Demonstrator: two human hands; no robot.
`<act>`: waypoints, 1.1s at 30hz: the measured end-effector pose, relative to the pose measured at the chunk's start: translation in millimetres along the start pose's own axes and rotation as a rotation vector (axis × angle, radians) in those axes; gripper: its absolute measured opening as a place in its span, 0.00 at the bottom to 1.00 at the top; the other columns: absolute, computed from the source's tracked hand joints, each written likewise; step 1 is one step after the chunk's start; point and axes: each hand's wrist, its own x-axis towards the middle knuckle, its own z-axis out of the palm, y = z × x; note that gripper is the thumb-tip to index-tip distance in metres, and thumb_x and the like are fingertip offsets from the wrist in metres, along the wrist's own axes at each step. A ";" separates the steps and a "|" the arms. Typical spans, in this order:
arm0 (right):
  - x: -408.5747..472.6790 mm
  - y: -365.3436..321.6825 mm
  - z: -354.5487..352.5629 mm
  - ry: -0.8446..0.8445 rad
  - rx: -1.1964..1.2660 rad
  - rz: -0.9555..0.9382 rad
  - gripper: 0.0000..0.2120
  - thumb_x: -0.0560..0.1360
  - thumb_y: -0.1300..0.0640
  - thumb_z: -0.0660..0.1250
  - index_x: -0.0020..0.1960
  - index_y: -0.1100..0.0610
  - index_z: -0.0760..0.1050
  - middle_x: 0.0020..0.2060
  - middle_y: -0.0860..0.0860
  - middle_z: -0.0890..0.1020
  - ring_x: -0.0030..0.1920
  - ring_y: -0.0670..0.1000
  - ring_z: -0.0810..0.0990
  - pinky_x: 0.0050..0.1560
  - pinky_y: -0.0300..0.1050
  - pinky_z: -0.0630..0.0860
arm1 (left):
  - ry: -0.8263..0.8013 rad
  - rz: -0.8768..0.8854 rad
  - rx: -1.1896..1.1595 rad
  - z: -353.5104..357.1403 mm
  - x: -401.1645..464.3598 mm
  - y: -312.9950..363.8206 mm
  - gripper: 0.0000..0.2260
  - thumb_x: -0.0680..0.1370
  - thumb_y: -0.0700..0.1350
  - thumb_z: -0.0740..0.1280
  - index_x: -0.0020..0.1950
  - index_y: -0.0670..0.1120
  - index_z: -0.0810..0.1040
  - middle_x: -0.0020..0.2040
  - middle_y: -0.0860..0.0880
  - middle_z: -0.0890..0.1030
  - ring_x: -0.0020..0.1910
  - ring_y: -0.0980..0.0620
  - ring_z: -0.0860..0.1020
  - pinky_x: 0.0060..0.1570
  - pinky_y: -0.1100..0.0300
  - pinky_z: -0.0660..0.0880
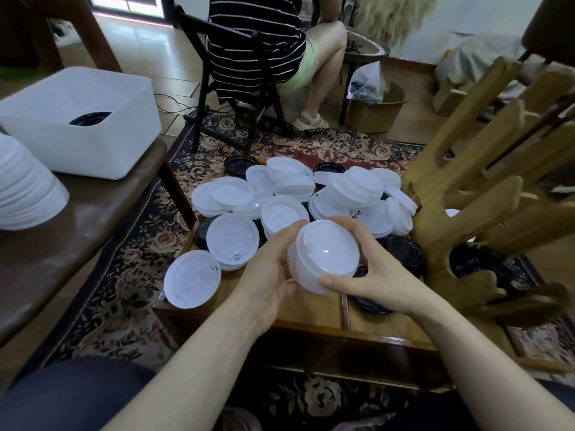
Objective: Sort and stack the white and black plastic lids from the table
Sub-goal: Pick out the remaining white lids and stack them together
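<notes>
Left hand (270,269): fingers curled round white stack (323,256), left side.
Right hand (373,275): grips stack, right side.
Desk (311,309): loose white lids (289,178), black lids (404,253).
Bin (81,119): far left.

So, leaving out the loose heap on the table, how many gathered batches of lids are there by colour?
White: 2, the held stack between left hand and right hand, and the bench stack.
Black: 2, in the white bin and in the wooden rack.
Total: 4.
</notes>
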 end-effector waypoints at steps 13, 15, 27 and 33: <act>0.8 1.4 4.4 -0.025 0.040 0.012 0.40 0.70 0.53 0.77 0.74 0.45 0.58 0.66 0.39 0.70 0.62 0.33 0.71 0.57 0.26 0.68 | -0.007 0.119 -0.036 -0.7 2.2 -5.7 0.26 0.63 0.46 0.74 0.62 0.54 0.82 0.58 0.47 0.84 0.54 0.47 0.84 0.50 0.48 0.82; 1.3 3.9 4.8 -0.022 0.064 0.009 0.40 0.69 0.53 0.78 0.74 0.45 0.58 0.66 0.41 0.70 0.64 0.35 0.71 0.59 0.27 0.69 | -0.002 0.123 -0.033 -1.3 2.4 -6.3 0.25 0.65 0.45 0.75 0.63 0.54 0.81 0.59 0.47 0.83 0.55 0.47 0.84 0.50 0.47 0.82; 46.9 29.3 -27.3 0.489 -0.279 -0.041 0.21 0.76 0.49 0.71 0.66 0.52 0.73 0.62 0.45 0.77 0.64 0.48 0.73 0.62 0.47 0.72 | 0.097 0.097 -0.107 -5.7 12.7 -5.5 0.19 0.74 0.43 0.72 0.63 0.56 0.80 0.63 0.51 0.80 0.59 0.48 0.80 0.43 0.54 0.79; 97.9 56.9 -35.8 0.553 -0.862 -0.086 0.17 0.72 0.56 0.73 0.59 0.59 0.78 0.52 0.57 0.78 0.56 0.61 0.73 0.52 0.54 0.70 | 0.081 0.083 -0.110 -10.9 17.1 -7.5 0.24 0.67 0.46 0.75 0.63 0.56 0.81 0.64 0.50 0.80 0.59 0.47 0.81 0.48 0.52 0.80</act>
